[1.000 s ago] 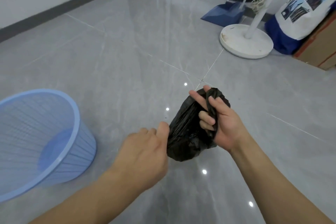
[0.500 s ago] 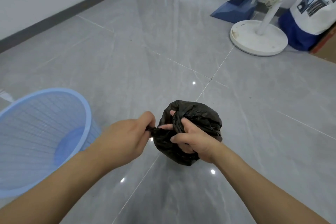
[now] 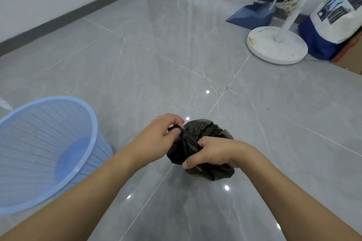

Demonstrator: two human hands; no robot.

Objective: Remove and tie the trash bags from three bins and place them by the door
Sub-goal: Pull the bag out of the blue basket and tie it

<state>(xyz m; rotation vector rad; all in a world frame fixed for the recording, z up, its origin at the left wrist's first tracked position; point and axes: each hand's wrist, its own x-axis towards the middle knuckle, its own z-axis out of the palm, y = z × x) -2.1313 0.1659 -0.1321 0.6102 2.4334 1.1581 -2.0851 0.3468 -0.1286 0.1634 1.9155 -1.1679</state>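
I held the bag [image 3: 205, 133] in the air over the floor [image 3: 176, 55], just right of the bin [image 3: 58, 101], which stood without a liner. My left hand [image 3: 156, 139] pinched 1 twisted strand of the bag's neck, its fingers [image 3: 176, 126] curled tight on the plastic. My right hand [image 3: 213, 152] gripped the gathered neck from the other side, thumb low and the rest of its fingers wrapped round the bunch and mostly hidden behind it.

The step in hand, as I judged it, was closing the knot. To do it well I needed to pull the 2 ends apart evenly, keep the twist close to the bulge so no slack opened under it, and draw firmly but not sharply, since thin film can stretch and tear. Whether the knot was already crossed I could not tell; my hands covered it.

The bag was thin black plastic, crinkled and faintly glossy, bunched into a small rounded lump that looked lightly filled. The bin was pale blue plastic, round, with slatted mesh walls, a smooth rim and a solid base. The floor was polished grey tile, veined like marble, mirroring ceiling lights. The door I could not pick out with certainty.
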